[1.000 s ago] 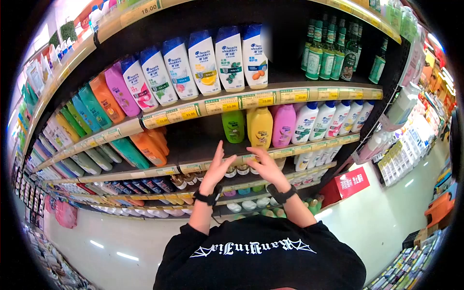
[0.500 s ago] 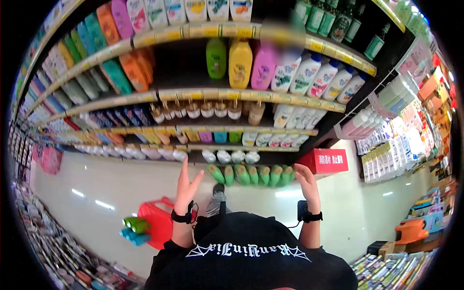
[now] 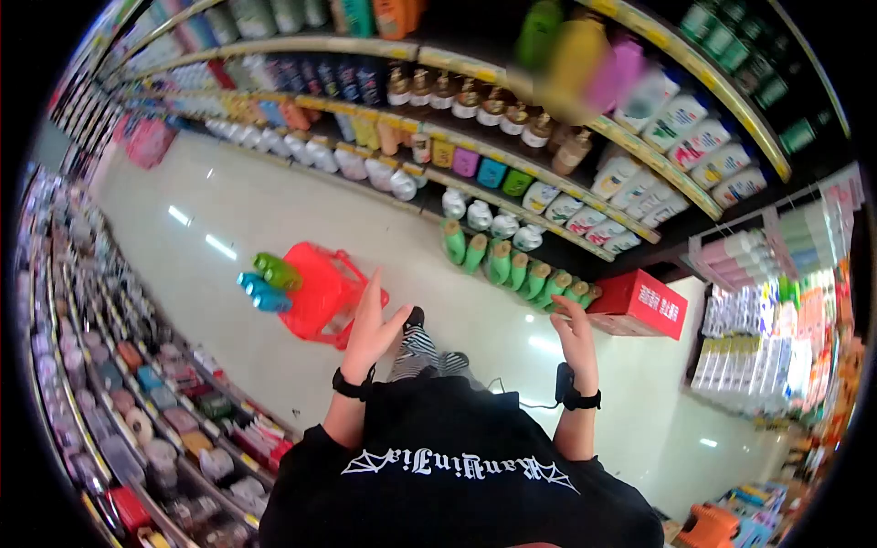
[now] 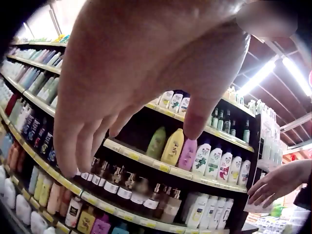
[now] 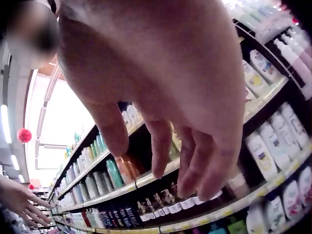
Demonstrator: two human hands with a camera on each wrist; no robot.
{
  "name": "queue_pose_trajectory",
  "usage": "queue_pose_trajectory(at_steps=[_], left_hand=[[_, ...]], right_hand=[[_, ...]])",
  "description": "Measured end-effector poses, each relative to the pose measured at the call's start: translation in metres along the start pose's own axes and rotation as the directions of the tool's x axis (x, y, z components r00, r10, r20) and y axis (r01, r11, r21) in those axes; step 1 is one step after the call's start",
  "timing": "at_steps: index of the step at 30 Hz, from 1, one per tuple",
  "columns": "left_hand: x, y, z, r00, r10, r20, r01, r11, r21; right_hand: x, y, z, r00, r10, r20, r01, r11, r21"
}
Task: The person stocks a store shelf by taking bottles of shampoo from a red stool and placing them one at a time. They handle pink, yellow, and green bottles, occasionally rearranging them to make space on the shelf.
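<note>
My left hand point(image 3: 367, 331) is held out with fingers extended and thumb apart, holding nothing. In the head view it overlaps the edge of a red plastic stool point(image 3: 306, 315), where green bottles point(image 3: 277, 271) and blue bottles point(image 3: 263, 292) lie. Off to the right, my right hand point(image 3: 577, 349) is empty too, its fingers loosely bent. Through the left wrist view, a green bottle point(image 4: 156, 143), a yellow bottle point(image 4: 172, 147) and a pink bottle point(image 4: 188, 154) stand on a shelf beyond the hand. Pump bottles point(image 5: 168, 197) show past the right fingers.
Stocked shelves point(image 3: 512, 78) run along the front, with green-bodied bottles point(image 3: 501, 260) on the floor at their foot. A red box point(image 3: 644, 306) stands at the shelf's right end. Another crowded display point(image 3: 155, 411) lines the left side. Pale tiled floor point(image 3: 228, 196) lies between.
Both hands have dropped away from the shelf with the green and yellow bottles and spread apart. The head view has tilted down and turned, bringing the red stool into sight.
</note>
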State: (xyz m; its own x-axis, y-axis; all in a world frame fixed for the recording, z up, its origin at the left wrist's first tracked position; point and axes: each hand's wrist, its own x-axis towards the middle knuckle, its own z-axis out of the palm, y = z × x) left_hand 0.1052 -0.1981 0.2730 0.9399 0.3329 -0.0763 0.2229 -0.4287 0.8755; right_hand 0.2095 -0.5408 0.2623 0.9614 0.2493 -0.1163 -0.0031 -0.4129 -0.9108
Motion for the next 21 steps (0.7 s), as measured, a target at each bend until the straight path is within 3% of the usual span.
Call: queue_pose_trajectory(at_steps=[2,7,15,18,21], left_hand=[[-0.015,-0.01,-0.009,0.997,0.033,-0.074,-0.033,0.999,0.012],[-0.054,-0.033,-0.044,0.971,-0.139,-0.196,0.122,0.988,-0.096],[-0.085,-0.102,-0.115,0.867,-0.215,-0.449,0.219,0.975,-0.044],[-0.072,-0.153,-0.137,0.84,-0.389,-0.38,0.206,0.874,-0.44],[-0.047,-0.215,-0.167,0.8,-0.566,-0.198,0.286,0.651,-0.703]], right_hand=[[0.007,-0.004,0.016,0.996,-0.039,0.083,0.039,0.999,0.004],[0.029,-0.03,0.071,0.935,-0.124,0.331,0.137,0.99,-0.018],[0.072,-0.1,0.202,0.734,-0.251,0.631,0.318,0.948,0.008],[0.094,-0.102,0.284,0.614,-0.237,0.753,0.353,0.936,0.006],[0.119,-0.089,0.384,0.473,-0.199,0.858,0.445,0.894,-0.039]])
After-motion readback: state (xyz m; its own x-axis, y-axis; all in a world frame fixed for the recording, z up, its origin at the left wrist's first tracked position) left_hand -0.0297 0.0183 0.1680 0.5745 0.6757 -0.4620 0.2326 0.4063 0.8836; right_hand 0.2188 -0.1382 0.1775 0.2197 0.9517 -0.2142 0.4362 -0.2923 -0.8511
